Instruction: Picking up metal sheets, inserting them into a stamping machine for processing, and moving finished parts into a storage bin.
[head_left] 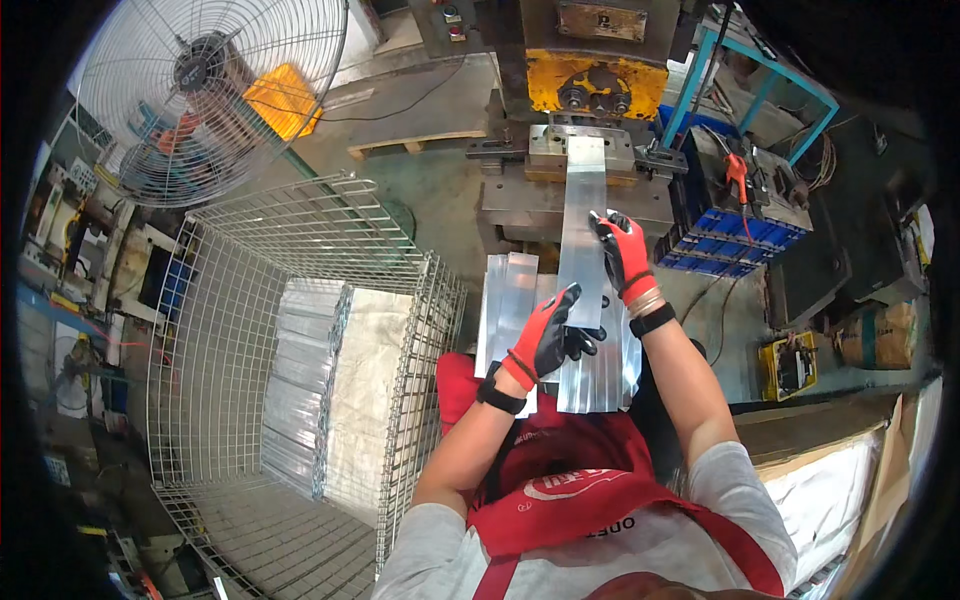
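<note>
A long flat metal strip [582, 235] reaches from near my lap to the press die [575, 150], its far end lying on the die block. At the strip's near end, my left hand [553, 335], in a red and black glove, grips the left edge with the fingers reaching underneath. My right hand [622, 250], gloved alike, is closed on the right edge farther up. Below the strip, more flat metal strips [600, 380] lie in a stack in front of me. Another group of strips [512, 300] sits just left of my left hand.
To the left stands a wire mesh cage [420, 350] holding stacked metal strips [300, 380] and a pale sheet [368, 400]. A large fan [210, 75] is at the far left. Blue crates [715, 245] with tools stand right of the press; a yellow bin [787, 367] is lower right.
</note>
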